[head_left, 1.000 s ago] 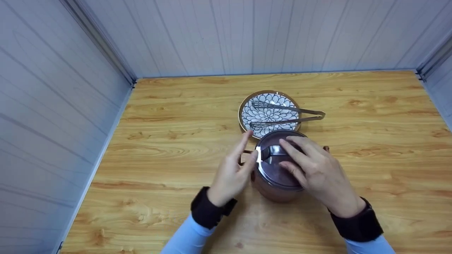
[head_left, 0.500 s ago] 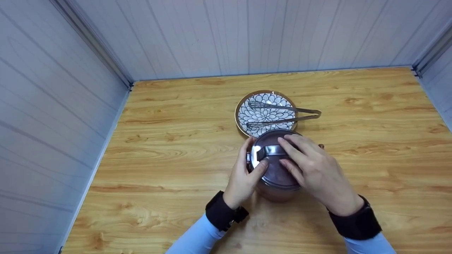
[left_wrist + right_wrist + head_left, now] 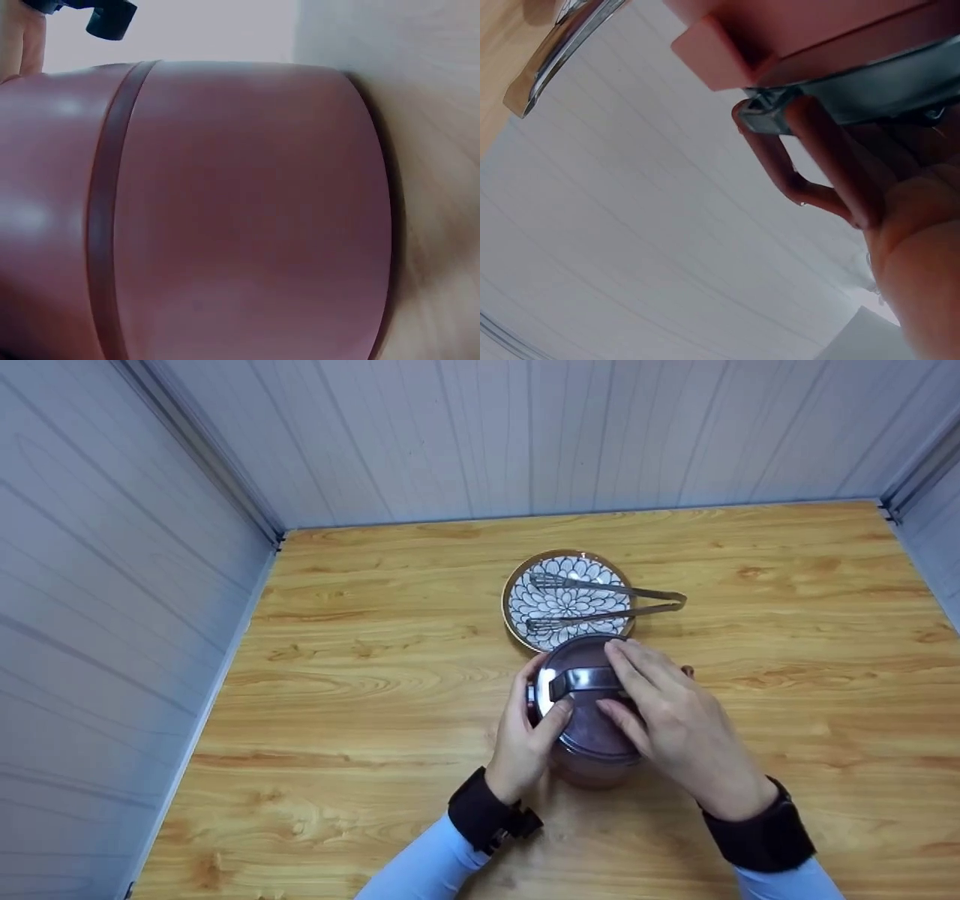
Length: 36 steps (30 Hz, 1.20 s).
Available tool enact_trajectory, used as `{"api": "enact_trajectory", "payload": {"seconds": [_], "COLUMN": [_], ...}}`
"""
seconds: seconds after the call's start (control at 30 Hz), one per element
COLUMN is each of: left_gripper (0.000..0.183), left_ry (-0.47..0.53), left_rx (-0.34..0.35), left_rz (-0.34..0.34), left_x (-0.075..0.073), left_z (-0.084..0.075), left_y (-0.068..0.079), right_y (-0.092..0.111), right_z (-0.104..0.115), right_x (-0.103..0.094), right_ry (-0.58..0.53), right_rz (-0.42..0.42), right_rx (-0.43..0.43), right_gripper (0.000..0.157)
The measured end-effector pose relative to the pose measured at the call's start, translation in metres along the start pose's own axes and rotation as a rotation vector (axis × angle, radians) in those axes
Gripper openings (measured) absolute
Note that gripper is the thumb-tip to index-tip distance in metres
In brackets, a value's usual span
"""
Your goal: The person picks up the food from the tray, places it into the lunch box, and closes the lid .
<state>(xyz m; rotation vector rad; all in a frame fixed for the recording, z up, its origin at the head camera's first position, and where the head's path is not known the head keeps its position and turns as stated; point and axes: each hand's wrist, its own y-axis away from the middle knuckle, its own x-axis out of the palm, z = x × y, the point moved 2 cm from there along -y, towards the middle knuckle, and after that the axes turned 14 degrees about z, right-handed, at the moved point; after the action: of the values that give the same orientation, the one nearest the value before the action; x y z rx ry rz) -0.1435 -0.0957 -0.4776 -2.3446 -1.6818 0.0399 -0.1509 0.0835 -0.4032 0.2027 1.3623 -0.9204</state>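
Observation:
A reddish-brown food container (image 3: 592, 775) with a dark lid (image 3: 589, 727) stands on the table; a strap-like handle (image 3: 589, 679) crosses the lid. My left hand (image 3: 517, 750) holds its left side, the thumb on top of the lid and the fingers wrapping the edge by a side clasp (image 3: 531, 694). Laid over the lid's right part is my right hand (image 3: 686, 735), fingers extended, thumb and forefinger on either side of the handle, whose right end is hidden. In the right wrist view, a reddish loop clasp (image 3: 832, 161) juts from the container beside the palm.
Just behind the container sits a flower-patterned plate (image 3: 568, 601) with a brown rim. Metal tongs (image 3: 660, 595) lie across it, their bend reaching past the rim to the right. Pale panel walls (image 3: 480, 442) enclose the wooden table (image 3: 360, 697).
My left hand has come in from the left onto the container, its thumb moving onto the lid. My right fingers have drawn slightly back and closer together on the lid.

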Motion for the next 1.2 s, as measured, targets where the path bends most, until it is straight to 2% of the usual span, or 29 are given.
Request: {"api": "enact_trajectory", "payload": {"seconds": [0.33, 0.47, 0.6, 0.73, 0.9, 1.1, 1.2], "left_gripper": [0.064, 0.063, 0.063, 0.063, 0.063, 0.062, 0.063], "left_ry": [0.043, 0.044, 0.069, 0.098, 0.091, 0.105, 0.13], "left_rx": [-0.004, -0.007, -0.006, 0.001, 0.007, 0.015, 0.017], "left_rz": [-0.019, -0.029, -0.023, -0.006, -0.005, -0.008, -0.001], "left_x": [0.0, -0.001, -0.001, -0.002, -0.002, -0.001, 0.0], "left_z": [0.004, 0.005, 0.006, 0.008, 0.009, 0.007, 0.007], "left_y": [-0.001, 0.0, 0.0, 0.0, 0.0, -0.001, -0.002], "right_y": [0.016, 0.025, 0.034, 0.042, 0.048, 0.049, 0.047], "right_z": [-0.011, -0.017, -0.023, -0.028, -0.03, -0.023, -0.019], "right_x": [-0.008, -0.004, 0.004, 0.017, 0.033, 0.046, 0.052], "right_ry": [-0.035, -0.071, -0.169, -0.333, -0.63, -0.969, -1.062], "right_rz": [-0.028, -0.024, -0.04, -0.065, -0.116, -0.238, -0.342], "right_rx": [0.079, 0.178, 0.301, 0.4, 0.441, 0.426, 0.366], "right_gripper": [0.069, 0.069, 0.069, 0.062, 0.058, 0.056, 0.053]}}
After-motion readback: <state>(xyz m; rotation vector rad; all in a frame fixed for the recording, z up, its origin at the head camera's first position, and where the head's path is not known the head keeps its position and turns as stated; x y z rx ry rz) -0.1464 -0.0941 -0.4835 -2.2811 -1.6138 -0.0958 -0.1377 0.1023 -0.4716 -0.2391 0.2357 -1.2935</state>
